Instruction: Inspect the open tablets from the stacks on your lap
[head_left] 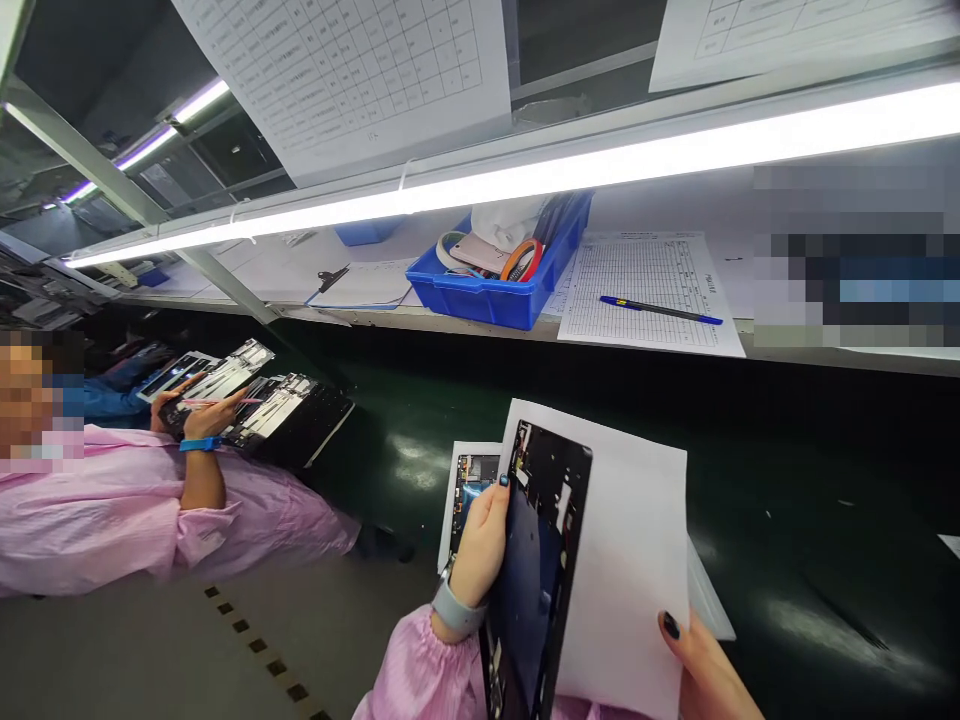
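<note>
My left hand [480,545], a grey band at its wrist, is closed on the left edge of a black tablet housing [551,530]. The housing is tilted, its inner side with small parts and a dark blue area turned up. At the right edge of a white paper sheet [630,560], my right hand [701,655] grips with the thumb on top; its other fingers are hidden. The sheet lies behind the housing. Left of my left hand, another opened device [476,470] with visible circuitry rests on white paper on the dark green bench [405,400].
A blue bin [480,300] with tape rolls and a phone-like item stands on the shelf. Beside it lie a printed form [675,290] with a pen [660,310] and a clipboard [360,285]. At left, a co-worker in a pink sleeve [202,540] handles device housings [285,420].
</note>
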